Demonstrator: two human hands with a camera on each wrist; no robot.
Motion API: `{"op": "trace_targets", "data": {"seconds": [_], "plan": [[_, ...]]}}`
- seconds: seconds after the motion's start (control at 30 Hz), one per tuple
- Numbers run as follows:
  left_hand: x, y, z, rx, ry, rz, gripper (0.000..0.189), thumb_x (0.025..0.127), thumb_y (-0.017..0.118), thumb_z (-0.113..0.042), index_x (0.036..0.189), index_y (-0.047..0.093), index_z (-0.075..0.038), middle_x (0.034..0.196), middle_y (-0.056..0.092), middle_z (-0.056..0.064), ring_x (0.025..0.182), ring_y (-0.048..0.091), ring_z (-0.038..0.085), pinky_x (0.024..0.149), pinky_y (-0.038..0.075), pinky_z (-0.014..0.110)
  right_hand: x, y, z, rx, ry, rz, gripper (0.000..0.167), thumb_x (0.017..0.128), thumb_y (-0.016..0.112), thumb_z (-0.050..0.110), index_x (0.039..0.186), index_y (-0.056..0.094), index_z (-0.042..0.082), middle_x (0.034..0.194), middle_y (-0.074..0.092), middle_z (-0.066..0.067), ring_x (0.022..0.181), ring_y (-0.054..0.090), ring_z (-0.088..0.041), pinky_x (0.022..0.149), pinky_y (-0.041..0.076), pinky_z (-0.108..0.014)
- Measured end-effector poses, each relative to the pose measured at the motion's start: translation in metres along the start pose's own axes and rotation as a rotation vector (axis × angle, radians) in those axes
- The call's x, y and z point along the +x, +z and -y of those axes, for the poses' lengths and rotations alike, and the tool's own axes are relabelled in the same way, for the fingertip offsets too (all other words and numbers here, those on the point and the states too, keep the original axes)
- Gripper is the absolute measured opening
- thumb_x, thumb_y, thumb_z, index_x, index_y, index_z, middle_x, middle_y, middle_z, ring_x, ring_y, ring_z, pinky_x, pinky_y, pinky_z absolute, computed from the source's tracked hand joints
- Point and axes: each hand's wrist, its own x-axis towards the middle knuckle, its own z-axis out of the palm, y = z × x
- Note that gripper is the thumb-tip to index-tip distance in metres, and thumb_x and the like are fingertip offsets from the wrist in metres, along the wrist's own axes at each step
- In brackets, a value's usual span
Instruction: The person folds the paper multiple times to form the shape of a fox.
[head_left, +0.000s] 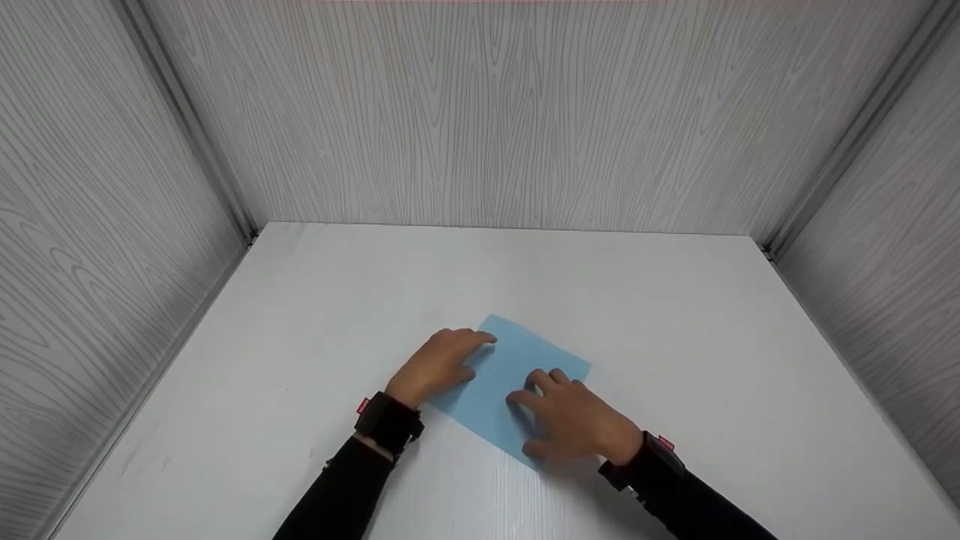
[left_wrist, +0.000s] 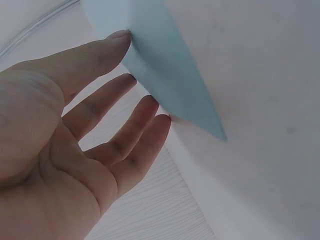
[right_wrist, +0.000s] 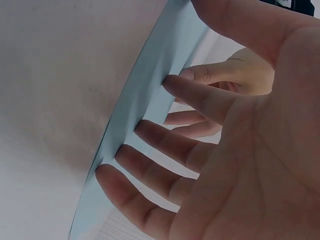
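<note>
One blue sheet [head_left: 491, 386] lay spread out on the worktop [head_left: 637, 300], with no fold visible, its opposite sides covered by the left grip [head_left: 442, 361] and right grip [head_left: 568, 420], fingers loosely parted, and what was left was not shown

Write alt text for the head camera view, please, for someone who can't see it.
A person's left hand and right hand reach over a light-blue sheet lying askew on a white table, the left at its left side, the right toward its right corner. Grey wood-grain walls stand behind and on both sides.
</note>
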Motion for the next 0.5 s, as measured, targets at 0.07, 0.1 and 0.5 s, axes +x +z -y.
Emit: {"op": "trace_targets", "data": {"seconds": [0.07, 0.1, 0.5], "plan": [[-0.0001, -0.0012, 0.0001, -0.026, -0.011, -0.007, 0.058, 0.091, 0.076, 0.000, 0.145, 0.059, -0.013, 0.139, 0.063, 0.009, 0.130, 0.057, 0.028, 0.110, 0.046, 0.043, 0.0010, -0.0002, 0.0001, -0.010, 0.005, -0.004, 0.057, 0.089, 0.078, 0.042, 0.139, 0.062, 0.018, 0.131, 0.056, -0.010, 0.113, 0.054, -0.029, 0.084, 0.054, -0.049], [-0.0002, -0.0017, 0.0001, -0.043, -0.017, -0.012, 0.058, 0.091, 0.075, 0.001, 0.145, 0.059, -0.014, 0.138, 0.062, 0.009, 0.130, 0.057, 0.027, 0.109, 0.046, 0.043, 0.0015, -0.0005, 0.0004, -0.016, 0.008, -0.002, 0.057, 0.089, 0.078, 0.042, 0.139, 0.062, 0.019, 0.131, 0.056, -0.010, 0.114, 0.053, -0.030, 0.085, 0.055, -0.049], [0.0028, 0.0033, -0.0002, -0.148, -0.060, 0.007, 0.061, 0.089, 0.079, -0.003, 0.146, 0.057, -0.013, 0.141, 0.055, 0.011, 0.132, 0.052, 0.030, 0.110, 0.045, 0.049, 0.0009, 0.0022, 0.0017, -0.034, 0.018, -0.005, 0.058, 0.089, 0.078, 0.045, 0.138, 0.063, 0.018, 0.130, 0.056, -0.011, 0.110, 0.053, -0.029, 0.082, 0.056, -0.049]]}}
